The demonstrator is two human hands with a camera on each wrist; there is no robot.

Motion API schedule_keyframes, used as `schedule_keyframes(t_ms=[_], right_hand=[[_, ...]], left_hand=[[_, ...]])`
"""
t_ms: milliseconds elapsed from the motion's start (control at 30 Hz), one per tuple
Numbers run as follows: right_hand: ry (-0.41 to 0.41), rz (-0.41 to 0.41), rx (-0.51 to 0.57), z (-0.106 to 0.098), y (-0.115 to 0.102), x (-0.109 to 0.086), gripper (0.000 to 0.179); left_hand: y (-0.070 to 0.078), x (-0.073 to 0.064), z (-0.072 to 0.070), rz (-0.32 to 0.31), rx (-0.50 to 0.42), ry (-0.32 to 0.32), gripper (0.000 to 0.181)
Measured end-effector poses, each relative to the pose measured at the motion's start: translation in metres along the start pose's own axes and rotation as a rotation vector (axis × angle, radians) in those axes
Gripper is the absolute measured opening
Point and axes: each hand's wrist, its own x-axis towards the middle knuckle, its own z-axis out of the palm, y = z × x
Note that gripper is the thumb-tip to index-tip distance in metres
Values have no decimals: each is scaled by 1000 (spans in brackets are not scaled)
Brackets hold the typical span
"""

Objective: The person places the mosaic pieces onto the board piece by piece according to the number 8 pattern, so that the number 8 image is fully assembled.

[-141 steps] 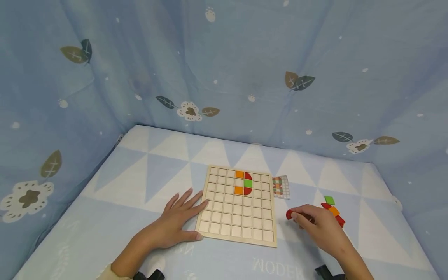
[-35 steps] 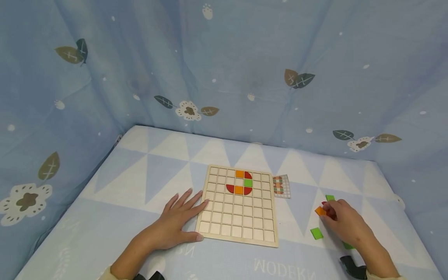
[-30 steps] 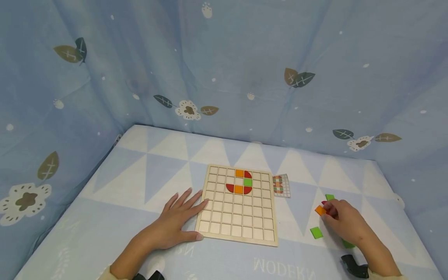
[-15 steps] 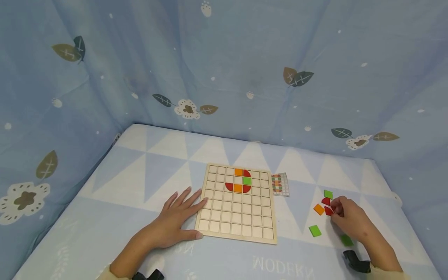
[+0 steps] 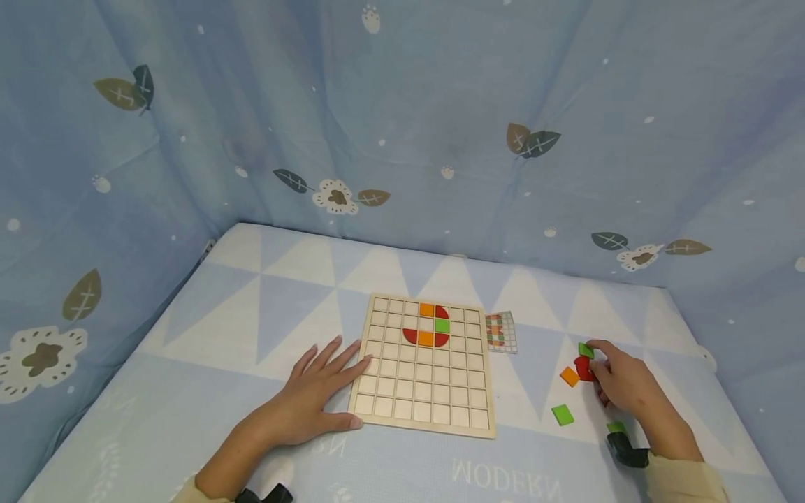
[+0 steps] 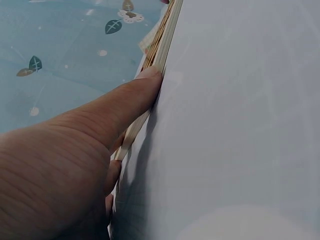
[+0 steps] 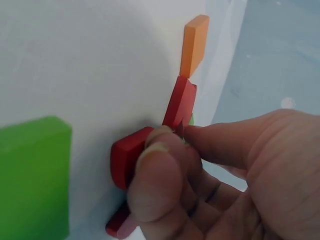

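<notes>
My left hand (image 5: 317, 402) lies spread, its fingertips and thumb on the left edge of a wooden grid board (image 5: 424, 424). The left wrist view shows its thumb (image 6: 127, 97) along the board's side edge (image 6: 172, 25). Orange, red and green tiles fill several cells near the board's top. My right hand (image 5: 629, 381) pinches a red quarter-circle tile (image 5: 585, 369) among loose pieces; its fingers partly hide which red piece is held. Close up, red tiles (image 7: 125, 157) touch the curled fingers. A green tile (image 5: 585, 349) is beside the index finger.
Loose on the patterned cloth (image 5: 302, 314) are an orange tile (image 5: 569, 376) and a green tile (image 5: 562, 415). Another green tile (image 5: 616, 426) is partly under the black wrist camera (image 5: 625, 450). A pattern card (image 5: 501, 332) lies at the board's right edge. Blue curtain (image 5: 440, 126) surrounds the surface.
A red quarter-circle was added at the board's left of the orange tile. My right hand moved back to the loose pieces, spread them, and shifted slightly farther away. My left hand stays put.
</notes>
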Motion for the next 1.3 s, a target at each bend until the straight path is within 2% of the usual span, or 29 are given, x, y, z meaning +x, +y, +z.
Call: schedule_keyframes(t_ms=[167, 367, 700, 1300], right_hand=[[-11, 64, 32, 0, -1, 5, 34], [-29, 95, 86, 1, -4, 7, 29], [-36, 87, 127, -1, -4, 7, 31], [-73, 103, 141, -5, -5, 6, 32]], left_hand=[[-1, 0, 0, 0, -3, -7, 92], [-1, 0, 0, -6, 0, -12, 92], [0, 0, -1, 8, -11, -14, 91], [0, 0, 0, -10, -15, -12, 92]])
